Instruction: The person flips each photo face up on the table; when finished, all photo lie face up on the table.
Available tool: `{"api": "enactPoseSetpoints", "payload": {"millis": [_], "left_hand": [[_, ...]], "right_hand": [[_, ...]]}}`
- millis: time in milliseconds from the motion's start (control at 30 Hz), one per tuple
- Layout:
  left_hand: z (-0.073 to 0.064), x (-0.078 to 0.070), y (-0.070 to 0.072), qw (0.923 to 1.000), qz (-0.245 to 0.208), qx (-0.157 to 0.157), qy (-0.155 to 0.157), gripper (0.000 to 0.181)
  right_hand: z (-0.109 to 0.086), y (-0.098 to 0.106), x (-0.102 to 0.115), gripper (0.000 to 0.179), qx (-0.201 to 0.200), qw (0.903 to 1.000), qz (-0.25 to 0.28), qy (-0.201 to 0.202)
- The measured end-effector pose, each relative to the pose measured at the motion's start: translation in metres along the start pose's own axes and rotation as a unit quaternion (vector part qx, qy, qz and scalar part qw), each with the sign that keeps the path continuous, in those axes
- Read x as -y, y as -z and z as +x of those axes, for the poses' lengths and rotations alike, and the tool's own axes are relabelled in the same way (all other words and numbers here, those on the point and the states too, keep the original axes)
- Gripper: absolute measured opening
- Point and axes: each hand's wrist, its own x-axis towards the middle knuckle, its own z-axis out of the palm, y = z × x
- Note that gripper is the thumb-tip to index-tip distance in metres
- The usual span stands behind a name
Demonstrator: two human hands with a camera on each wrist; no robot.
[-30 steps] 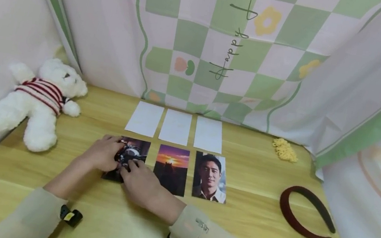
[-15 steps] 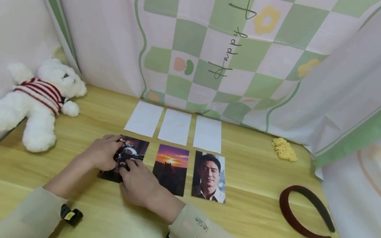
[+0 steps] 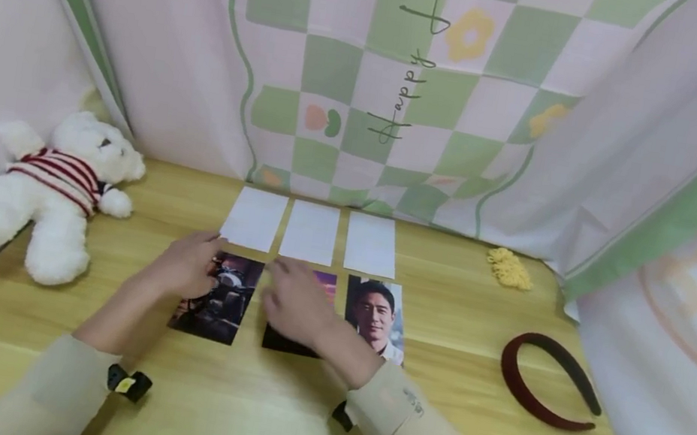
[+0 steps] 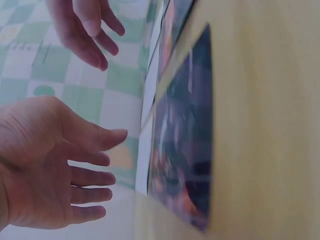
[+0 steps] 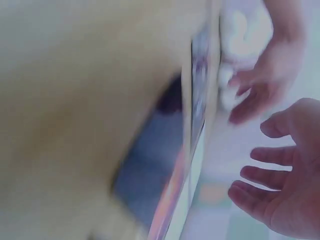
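The motorcycle photo [image 3: 217, 314] lies flat on the table at the left end of a row of three. Beside its upper left edge is my left hand [image 3: 184, 268]; in the left wrist view that hand [image 4: 40, 165] is spread, off the surface and holding nothing. My right hand [image 3: 300, 305] hovers over the sunset photo [image 3: 294, 344], hiding most of it. Relaxed, parted fingers show on the right hand [image 5: 285, 175] in the right wrist view, with nothing in them. At the row's right end lies a portrait photo [image 3: 377, 309], its lower edge partly covered by my right forearm.
Behind the photos, three blank white cards [image 3: 309, 233] form a second row near the curtain [image 3: 367, 99]. A white teddy bear [image 3: 51, 193] leans at the left. Toward the right are a yellow knitted-looking piece [image 3: 510, 268] and a dark red headband [image 3: 527, 386].
Both hands have come off the motorcycle photo, which has shifted slightly left and now shows almost whole. My right hand has moved right, over the sunset photo. The head view has turned slightly.
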Motion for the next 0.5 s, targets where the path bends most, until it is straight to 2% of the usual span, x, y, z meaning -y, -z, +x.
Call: {"api": "enactPoseSetpoints", "payload": {"millis": [67,167,333,500], "left_hand": [[0.009,-0.01,0.003,0.9999,-0.004,0.01,-0.008,0.069],[0.027,-0.028,0.001,0.9993,-0.011,0.019,-0.032,0.064],[0.062,-0.062,-0.008,0.9952,-0.002,0.016,-0.096,0.056],[0.098,-0.095,-0.024,0.9908,0.005,0.019,-0.134,0.049]], "right_hand": [[0.002,0.008,-0.023,0.045,-0.024,0.9983,0.03,-0.045],[0.005,0.016,-0.058,0.051,-0.044,0.9897,0.056,-0.124],[0.0,0.027,-0.106,0.059,-0.066,0.9675,0.067,-0.235],[-0.01,0.033,-0.14,0.067,-0.05,0.9401,0.06,-0.332]]}}
